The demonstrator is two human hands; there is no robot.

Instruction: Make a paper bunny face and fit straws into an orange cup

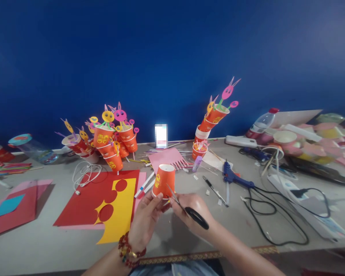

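Note:
An orange-red paper cup [167, 177] with yellow lettering is held upside down, its white base facing up. My left hand [148, 210], with a beaded bracelet at the wrist, grips the cup near its rim from the lower left. In my right hand [191, 209] is a pair of scissors [196, 217] with black handles. The scissors' pointed blade lies against the right side of the cup. My right fingertips come close to the cup's rim, and some are hidden behind the scissors and hand.
Yellow paper [119, 214] with round cutouts lies on red sheets at left. Decorated cups [105, 136] stand behind; a cup stack [202, 132] leans at back right. A pen [215, 190], a blue glue gun [232, 176], its cord and a power strip [310, 207] lie right.

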